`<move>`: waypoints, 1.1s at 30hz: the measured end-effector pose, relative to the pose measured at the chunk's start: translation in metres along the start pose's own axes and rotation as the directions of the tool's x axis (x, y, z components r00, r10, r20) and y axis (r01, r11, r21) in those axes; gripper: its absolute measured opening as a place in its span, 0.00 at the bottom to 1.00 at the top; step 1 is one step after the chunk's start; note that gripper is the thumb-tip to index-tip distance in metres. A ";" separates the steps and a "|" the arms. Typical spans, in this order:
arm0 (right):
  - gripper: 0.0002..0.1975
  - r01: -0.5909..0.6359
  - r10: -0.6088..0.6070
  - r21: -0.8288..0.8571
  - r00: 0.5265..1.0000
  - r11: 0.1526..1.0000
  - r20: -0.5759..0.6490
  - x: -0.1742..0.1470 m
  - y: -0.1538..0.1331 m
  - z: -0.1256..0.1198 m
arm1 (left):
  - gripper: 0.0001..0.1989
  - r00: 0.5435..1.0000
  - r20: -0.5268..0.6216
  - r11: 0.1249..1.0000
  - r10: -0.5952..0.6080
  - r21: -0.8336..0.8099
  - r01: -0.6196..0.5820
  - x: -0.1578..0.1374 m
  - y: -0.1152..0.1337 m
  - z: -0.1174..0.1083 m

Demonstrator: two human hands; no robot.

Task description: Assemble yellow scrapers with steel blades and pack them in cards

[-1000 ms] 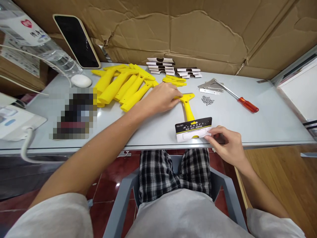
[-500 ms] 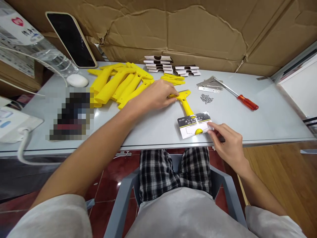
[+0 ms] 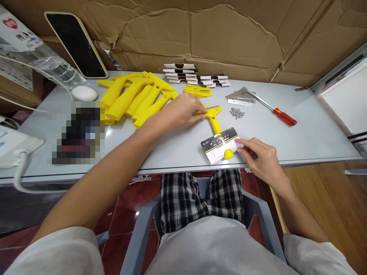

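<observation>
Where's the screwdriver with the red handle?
In the head view, the screwdriver lies toward the right of the table, beyond the right hand; its tip is at the thin metal plates, near the little screws.

Yellow T-headed scraper (image 3: pixel 216 125), handle behind a slanted black-and-white card (image 3: pixel 220 146), rounded tip visible.

The hands (image 3: pixel 187 111) (image 3: pixel 261 157) hold a yellow scraper (image 3: pixel 213 113) and the printed card (image 3: pixel 219 143) around its handle (image 3: pixel 216 126).

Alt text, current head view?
Left hand pinches a yellow T-shaped handle by its head; right hand holds a printed card covering part of its shaft. Beyond lie screws, metal plates and a screwdriver; more yellow handles lie left.
</observation>
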State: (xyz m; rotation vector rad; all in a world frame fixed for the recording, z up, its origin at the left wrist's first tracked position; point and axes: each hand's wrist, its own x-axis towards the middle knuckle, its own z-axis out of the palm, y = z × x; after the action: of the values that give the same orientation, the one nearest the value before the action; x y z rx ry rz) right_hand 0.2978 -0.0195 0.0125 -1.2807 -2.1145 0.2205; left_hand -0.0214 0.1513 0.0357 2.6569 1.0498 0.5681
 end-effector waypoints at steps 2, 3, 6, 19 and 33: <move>0.15 -0.016 0.016 -0.014 1.000 1.000 -0.003 0.001 0.001 0.003 | 0.15 1.000 0.022 1.000 0.005 0.002 -0.005 0.000 0.005 0.001; 0.15 -0.023 0.022 -0.025 1.000 0.999 -0.005 0.001 0.002 0.004 | 0.15 0.999 0.039 1.000 0.009 0.002 -0.009 0.000 0.008 0.001; 0.16 -0.029 0.028 -0.062 0.999 0.998 -0.017 0.002 0.004 0.008 | 0.15 0.997 0.078 1.000 0.006 0.000 -0.006 0.001 0.020 -0.003; 0.18 -0.109 0.102 -0.153 0.993 0.982 -0.054 0.026 0.003 0.017 | 0.27 0.995 0.072 0.998 0.068 0.005 -0.069 -0.005 0.046 -0.005; 0.23 -0.113 0.140 -0.137 0.967 0.984 0.211 0.017 -0.047 0.008 | 0.16 0.924 0.080 0.925 0.374 0.040 -0.378 -0.014 0.064 0.005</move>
State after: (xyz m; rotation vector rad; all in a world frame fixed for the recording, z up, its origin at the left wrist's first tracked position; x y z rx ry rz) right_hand 0.2532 -0.0281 0.0355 -1.5283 -2.2631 0.3031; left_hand 0.0098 0.0957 0.0494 2.9230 0.5395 0.5129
